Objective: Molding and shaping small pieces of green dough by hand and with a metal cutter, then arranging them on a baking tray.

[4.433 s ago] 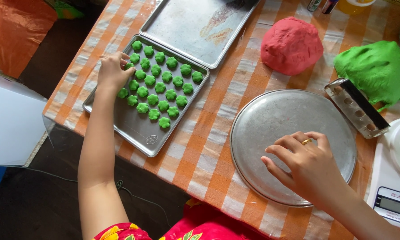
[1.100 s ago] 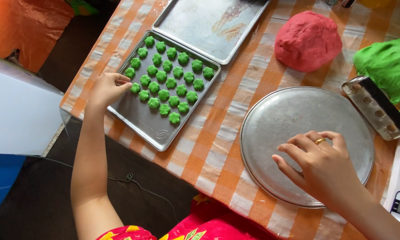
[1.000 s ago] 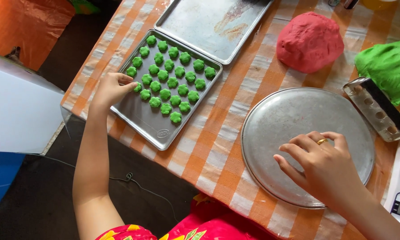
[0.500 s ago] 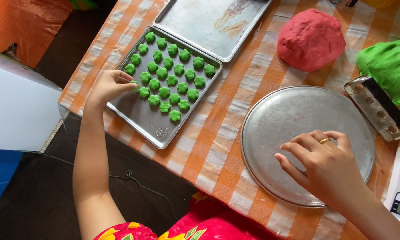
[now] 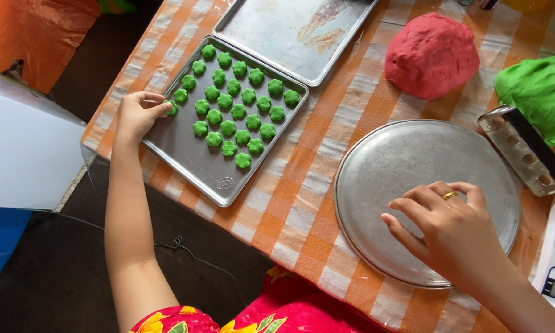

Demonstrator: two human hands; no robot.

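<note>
Green dough pieces fill rectangular tray; round tray bare.

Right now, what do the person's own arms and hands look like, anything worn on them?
Both forearms are bare, with no sleeves, gloves or watch in view. The right hand wears a plain gold ring on one finger. The left hand shows no jewellery. At the bottom edge, the person's clothing is bright pink-red fabric with a yellow and green floral print.

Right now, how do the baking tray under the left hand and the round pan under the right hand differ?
The baking tray is rectangular and holds rows of green dough pieces; the round pan is circular and bare. The left hand touches a piece at the tray's edge; the right hand rests over the pan. Both are silver metal.
</note>
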